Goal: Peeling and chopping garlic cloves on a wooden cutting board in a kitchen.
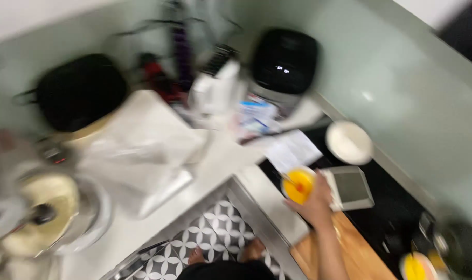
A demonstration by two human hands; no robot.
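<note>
The right hand [315, 203] holds a blurred, seemingly yellow-filled bowl [298, 185].

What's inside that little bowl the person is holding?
The small bowl under the right hand holds something bright yellow with a small red-orange spot. The picture is blurred and the hand covers its near edge, so nothing more shows.
</note>
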